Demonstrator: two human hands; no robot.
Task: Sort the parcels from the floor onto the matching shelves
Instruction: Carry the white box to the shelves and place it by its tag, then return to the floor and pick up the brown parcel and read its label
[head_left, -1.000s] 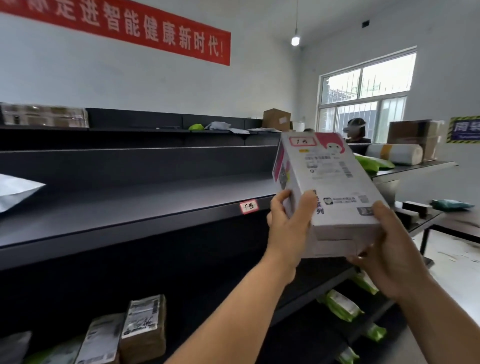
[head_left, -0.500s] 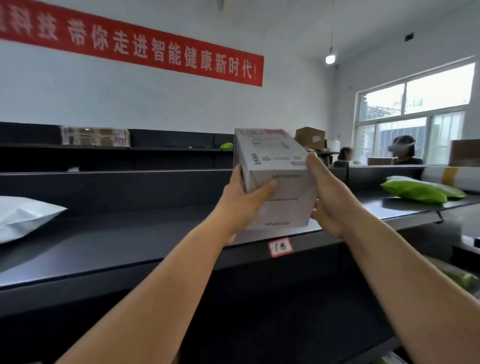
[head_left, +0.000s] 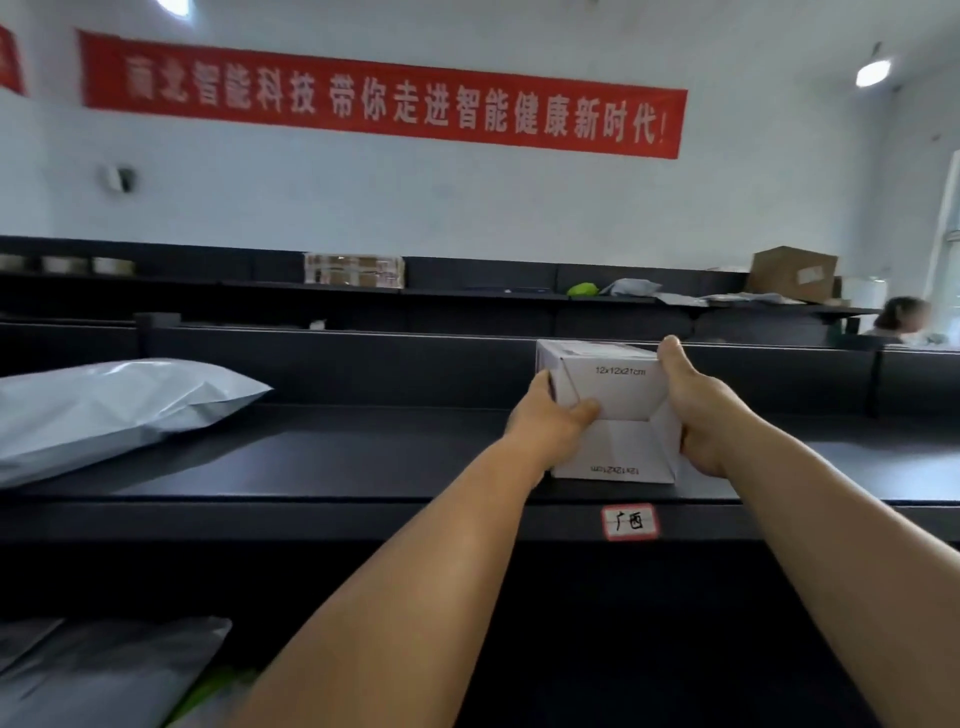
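A white cardboard box (head_left: 618, 410) marked 12x12x21cm rests on the black shelf (head_left: 363, 462), just behind the front edge. Directly below it a red-bordered handwritten label (head_left: 629, 521) is stuck on the shelf lip. My left hand (head_left: 550, 421) grips the box's left side, thumb on its near face. My right hand (head_left: 701, 410) holds the right side, thumb along the upper corner. The far end of the box is hidden.
A grey plastic mailer bag (head_left: 109, 410) lies on the same shelf at far left. Another grey bag (head_left: 98, 670) sits on the lower shelf. Behind, a further shelf row carries a brown carton (head_left: 792, 273) and small parcels. A person (head_left: 901, 317) sits at far right.
Both hands have carried the white box from raised in front of me down onto the shelf above the label. The view has swung left and closer to the shelf.
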